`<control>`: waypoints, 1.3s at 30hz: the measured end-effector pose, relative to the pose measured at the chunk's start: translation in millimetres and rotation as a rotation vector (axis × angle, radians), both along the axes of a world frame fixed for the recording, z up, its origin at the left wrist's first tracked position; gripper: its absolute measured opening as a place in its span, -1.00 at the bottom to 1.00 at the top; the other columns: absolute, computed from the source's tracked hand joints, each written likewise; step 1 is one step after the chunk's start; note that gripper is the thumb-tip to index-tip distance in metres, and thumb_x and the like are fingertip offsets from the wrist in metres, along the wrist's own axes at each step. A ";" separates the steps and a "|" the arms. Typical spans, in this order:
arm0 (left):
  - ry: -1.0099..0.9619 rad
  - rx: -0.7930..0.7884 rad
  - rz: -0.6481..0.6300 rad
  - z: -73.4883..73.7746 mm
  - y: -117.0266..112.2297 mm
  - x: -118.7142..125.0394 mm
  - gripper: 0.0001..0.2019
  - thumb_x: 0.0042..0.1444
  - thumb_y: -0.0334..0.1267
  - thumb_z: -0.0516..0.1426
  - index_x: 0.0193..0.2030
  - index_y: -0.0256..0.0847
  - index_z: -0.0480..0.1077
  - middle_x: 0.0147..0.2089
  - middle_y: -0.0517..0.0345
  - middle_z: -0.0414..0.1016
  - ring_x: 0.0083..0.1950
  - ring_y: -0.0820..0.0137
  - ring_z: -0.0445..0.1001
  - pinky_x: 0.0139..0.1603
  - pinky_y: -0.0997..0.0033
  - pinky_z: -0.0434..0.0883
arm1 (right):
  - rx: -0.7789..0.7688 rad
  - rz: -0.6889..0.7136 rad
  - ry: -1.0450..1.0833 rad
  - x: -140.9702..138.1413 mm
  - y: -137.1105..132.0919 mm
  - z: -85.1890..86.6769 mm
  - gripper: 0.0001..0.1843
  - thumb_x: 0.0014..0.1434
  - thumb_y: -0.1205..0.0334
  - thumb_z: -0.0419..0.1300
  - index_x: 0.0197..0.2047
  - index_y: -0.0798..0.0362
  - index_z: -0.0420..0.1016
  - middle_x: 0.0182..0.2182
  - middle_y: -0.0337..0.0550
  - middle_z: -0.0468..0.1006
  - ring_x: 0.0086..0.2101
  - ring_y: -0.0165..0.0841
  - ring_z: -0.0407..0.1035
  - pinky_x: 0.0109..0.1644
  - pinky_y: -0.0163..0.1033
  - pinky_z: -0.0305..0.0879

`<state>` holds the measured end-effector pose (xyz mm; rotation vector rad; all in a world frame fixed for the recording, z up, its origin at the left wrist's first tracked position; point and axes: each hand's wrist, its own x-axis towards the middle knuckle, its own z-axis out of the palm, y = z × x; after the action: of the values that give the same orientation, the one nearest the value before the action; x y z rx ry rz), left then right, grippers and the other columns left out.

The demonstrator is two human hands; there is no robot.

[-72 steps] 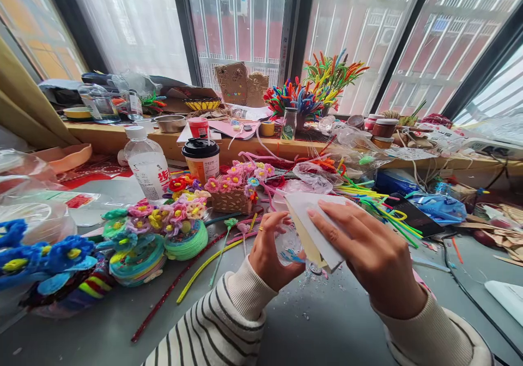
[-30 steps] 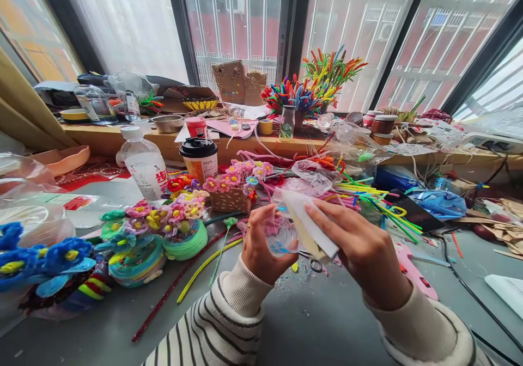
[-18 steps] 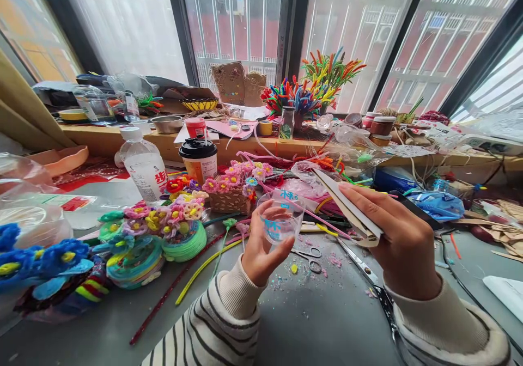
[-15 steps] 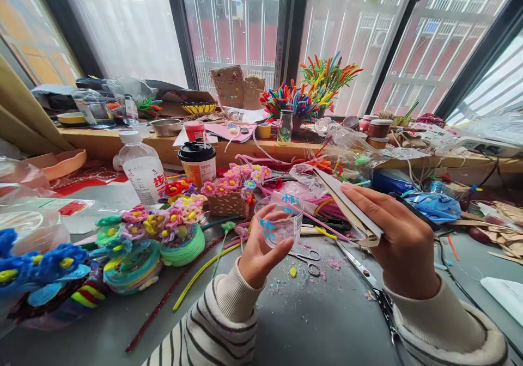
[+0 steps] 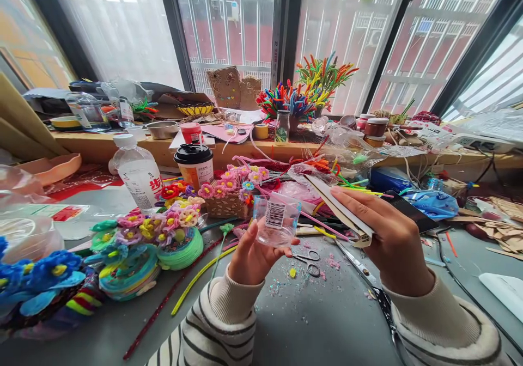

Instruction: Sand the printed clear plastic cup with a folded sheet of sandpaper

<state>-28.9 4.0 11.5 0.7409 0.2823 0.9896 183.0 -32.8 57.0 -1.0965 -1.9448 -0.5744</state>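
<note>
A clear plastic cup [image 5: 289, 225] with blue print and a barcode label rests in my left hand [image 5: 254, 257], thumb at its near side and fingers under its base. My right hand [image 5: 394, 232] grips a folded piece of cardboard [image 5: 333, 205], white on top and brown beneath; its thumb is hidden. Below the cup lie small silver scissors [image 5: 307, 259]. Larger scissors [image 5: 362, 272] with black handles stretch along the table beside my right wrist. Glitter and pink bits are scattered between my hands.
At left stand pipe-cleaner flower pots [image 5: 180, 246], blue flowers [image 5: 53, 273], a water bottle [image 5: 137, 170] and a lidded paper cup [image 5: 195, 164]. Pink flowers fill a woven basket [image 5: 223, 205]. Pipe cleaners, jars and bags crowd the ledge [image 5: 229, 149]. A black cable [image 5: 453, 270] runs at right.
My left hand has turned the cup so its barcode faces me, and the fingers have shifted beneath it. My right hand still holds the cardboard; the view has shifted slightly.
</note>
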 end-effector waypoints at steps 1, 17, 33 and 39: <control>0.018 0.009 0.005 -0.3 0.2 0.0 -0.56 -0.05 0.08 0.10 -0.15 -0.21 0.40 -0.12 0.02 0.45 -0.27 0.33 0.49 -0.32 0.38 0.36 | -0.001 -0.002 0.001 -0.3 -0.3 -0.1 -0.47 0.06 0.53 0.01 0.11 0.00 0.27 -0.01 -0.11 0.42 -0.02 -0.31 0.31 0.06 -0.15 0.29; -0.060 -0.176 -0.149 0.9 6.8 -0.6 -0.48 0.02 0.19 -0.06 -0.13 -0.23 0.30 -0.32 -0.03 0.50 -0.48 0.39 0.47 -0.58 0.49 0.29 | -0.011 0.055 -0.060 -12.7 -3.4 -2.7 -0.46 0.07 0.54 0.01 0.12 0.02 0.25 -0.03 -0.07 0.43 -0.02 -0.32 0.31 0.00 -0.17 0.32; -0.062 -0.123 0.073 -5.8 12.1 1.0 -0.27 -0.06 0.29 -0.06 0.16 -0.12 0.13 0.02 -0.05 0.38 -0.17 0.29 0.47 -0.29 0.39 0.39 | -0.088 0.016 -0.159 -19.9 2.0 -12.3 -0.51 0.09 0.53 -0.07 0.05 0.06 0.34 -0.10 -0.05 0.49 -0.09 -0.34 0.36 -0.08 -0.20 0.39; -0.051 -0.158 0.015 -10.0 13.6 -1.0 -0.41 0.00 0.23 -0.05 -0.05 -0.23 0.32 -0.21 0.01 0.47 -0.31 0.34 0.50 -0.41 0.44 0.39 | -0.103 0.017 -0.158 -19.6 3.0 -15.0 -0.50 0.07 0.56 -0.06 0.07 0.11 0.32 -0.09 -0.03 0.48 -0.09 -0.31 0.36 -0.08 -0.18 0.38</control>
<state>-29.9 17.6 1.5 0.5697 0.3179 0.9870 163.5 -29.9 42.0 -1.1262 -2.1382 -0.5719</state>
